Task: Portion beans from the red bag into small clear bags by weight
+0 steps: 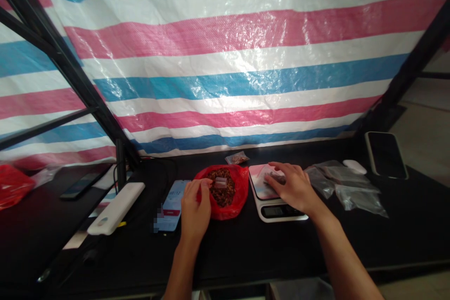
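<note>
Small clear packet (221, 183): lying on the pile, near the middle of the open bag; long axis roughly left to right, 1 short end toward the left fingertips.

Left hand (194, 211): just beside the small clear packet; fingers together, pointing forward and rightward; any hold on the packet impossible to tell from this view.

Right hand (291, 187): over a second clear packet (276, 178) on the scale platform; fingers apart, curved down onto it, no clamp visible; packet's long axis hidden.

Handling: probably best with light fingertip contact and the palm kept off the platform, since added pressure would likely skew a reading.

Red plastic bag (242, 192): between the 2 hands, rim rolled open around dried reddish-brown pieces (218, 199).

Digital kitchen scale (277, 213): white, right of the red plastic bag, display toward the person.

Nearby: small bag of reddish-brown pieces (237, 158) behind the red plastic bag; clear zip bags (346, 192) right of the scale; lit smartphone (174, 205) left of the left hand; white power bank (116, 208) farther left.

Surroundings: black table (246, 253) below everything; striped tarpaulin (225, 56) behind.
</note>
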{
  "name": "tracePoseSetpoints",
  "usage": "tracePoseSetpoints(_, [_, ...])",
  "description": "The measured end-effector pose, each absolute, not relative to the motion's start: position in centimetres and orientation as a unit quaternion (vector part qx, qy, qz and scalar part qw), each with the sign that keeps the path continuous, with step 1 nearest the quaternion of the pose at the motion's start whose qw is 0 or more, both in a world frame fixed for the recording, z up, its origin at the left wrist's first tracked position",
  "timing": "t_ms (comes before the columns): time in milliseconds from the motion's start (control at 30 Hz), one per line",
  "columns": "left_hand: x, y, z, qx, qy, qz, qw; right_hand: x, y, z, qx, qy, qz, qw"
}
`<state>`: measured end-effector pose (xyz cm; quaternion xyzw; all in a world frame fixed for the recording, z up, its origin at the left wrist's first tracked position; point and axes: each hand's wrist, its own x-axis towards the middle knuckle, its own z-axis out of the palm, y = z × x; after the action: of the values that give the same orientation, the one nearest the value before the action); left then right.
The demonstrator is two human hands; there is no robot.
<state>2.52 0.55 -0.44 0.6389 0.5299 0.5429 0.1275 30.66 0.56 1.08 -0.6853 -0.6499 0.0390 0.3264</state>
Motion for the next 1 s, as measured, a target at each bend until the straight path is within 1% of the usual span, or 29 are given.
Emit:
tracePoseSetpoints(300, [1.9, 0.7, -0.9, 0.635, 0.531, 0.542, 0.145, 31.3, 0.7, 0.7, -0.67, -0.677, 0.05, 0.299])
tracePoseSetpoints(367, [1.8, 0.6, -0.9, 0.635, 0.53, 0.542, 0.149, 31.3, 0.8, 0.8, -0.654, -0.683, 0.068, 0.317])
tracePoseSetpoints(467, [1.7, 0.5, -0.7, 0.637, 0.528, 0.541, 0.149, 30.4, 0.8, 1.5, -0.607, -0.692, 0.093, 0.379])
tracePoseSetpoints(533, [1.6, 0.4, -0.6, 0.64, 0.526, 0.54, 0.151, 29.0, 0.7, 2.1, -0.567, -0.706, 0.086, 0.416])
tracePoseSetpoints(600, [1.4, 0.3, -0.5, 0.64, 0.524, 0.54, 0.156, 27.2, 0.6, 2.4, -0.528, -0.729, 0.062, 0.431])
tracePoseSetpoints(700, [1.1, 0.3, -0.4, 0.636, 0.521, 0.546, 0.163, 24.5, 0.5, 2.3, -0.497, -0.771, 0.038, 0.397])
tracePoseSetpoints(833, [0.9, 0.4, -0.5, 0.632, 0.523, 0.548, 0.164, 22.1, 0.7, 1.3, -0.514, -0.786, 0.044, 0.339])
tracePoseSetpoints(1000, [0.8, 0.3, -0.6, 0.627, 0.527, 0.549, 0.167, 21.2, 1.0, 0.7, -0.486, -0.796, 0.065, 0.354])
